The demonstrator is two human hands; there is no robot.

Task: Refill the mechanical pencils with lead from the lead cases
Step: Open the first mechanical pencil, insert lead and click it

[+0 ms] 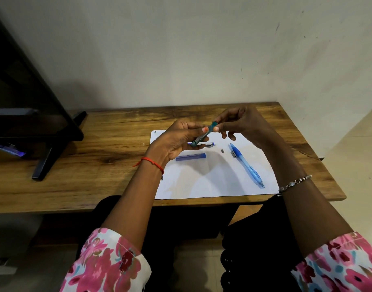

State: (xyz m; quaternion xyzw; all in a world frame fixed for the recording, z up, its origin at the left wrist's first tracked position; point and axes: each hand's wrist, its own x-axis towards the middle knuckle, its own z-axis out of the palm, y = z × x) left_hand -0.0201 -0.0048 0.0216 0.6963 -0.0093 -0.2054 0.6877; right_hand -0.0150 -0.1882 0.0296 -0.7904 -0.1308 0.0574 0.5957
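My left hand [176, 140] holds a teal lead case [203, 137] tilted above the white paper sheet [212, 182]. My right hand [242, 123] pinches the case's upper cap end [212, 124] with thumb and forefinger. A purple lead case [191, 157] lies flat on the paper below my left hand. A second pencil with a purple end and metal clip [208, 145] lies partly hidden behind the left hand. A blue mechanical pencil [246, 165] lies diagonally on the paper's right side. A small grey cap piece [222, 151] rests beside it.
The wooden table [96, 154] stands against a white wall. A black stand [54, 131] occupies its left part, with a purple-lit object [10, 149] at the far left. The table's right edge [328, 165] drops to a tiled floor.
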